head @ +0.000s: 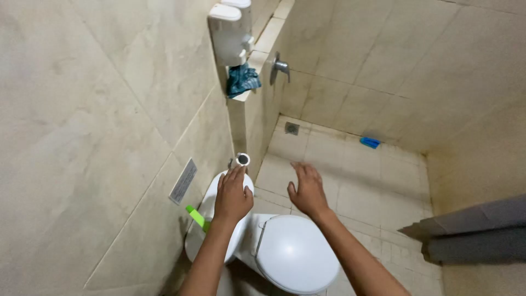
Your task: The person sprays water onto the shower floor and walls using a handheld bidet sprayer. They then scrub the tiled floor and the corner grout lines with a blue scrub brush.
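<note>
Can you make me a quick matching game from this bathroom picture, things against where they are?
Things:
1. crumpled dark cloth
2. blue object
3. left hand
4. floor drain

Places:
A. on the white toilet tank
B. on the wall ledge
C. floor near the far wall, right
D. floor corner below the tap

Pairs: 1-B, 2-C, 3-A, 4-D

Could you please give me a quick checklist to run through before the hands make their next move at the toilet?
1. Left hand resting on the toilet tank: ok.
2. Right hand free, open above the floor: ok.
3. Toilet lid shut: ok.
4. Green-handled tool beside the tank, untouched: ok.
5. Paper roll just past the left fingertips, whether touched: cannot tell.
6. Floor dry: cannot tell.
</note>
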